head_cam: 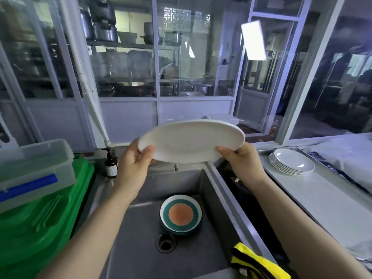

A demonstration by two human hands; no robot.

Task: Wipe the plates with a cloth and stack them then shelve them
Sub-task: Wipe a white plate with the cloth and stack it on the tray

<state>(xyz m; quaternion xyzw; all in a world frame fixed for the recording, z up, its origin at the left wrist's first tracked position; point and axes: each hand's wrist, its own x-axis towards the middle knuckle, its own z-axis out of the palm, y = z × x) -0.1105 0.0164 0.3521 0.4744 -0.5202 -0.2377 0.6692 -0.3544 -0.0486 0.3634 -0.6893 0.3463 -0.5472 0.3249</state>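
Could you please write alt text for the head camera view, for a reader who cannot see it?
Both hands, left hand and right hand, hold a white oval plate above a steel sink containing a teal-and-orange dish. White plates sit stacked on the right counter; a yellow cloth lies at the sink's near corner.

Two hands, the left hand (pixel 134 158) and the right hand (pixel 244 162), hold one white oval plate (pixel 191 140). One stack of white plates (pixel 291 162), about five, sits at the counter's (pixel 322 198) back edge. One banded dish (pixel 180 214) lies in the one sink (pixel 141 248). One pump bottle (pixel 111 164). One yellow cloth (pixel 255 262). One clear box (pixel 34 168).
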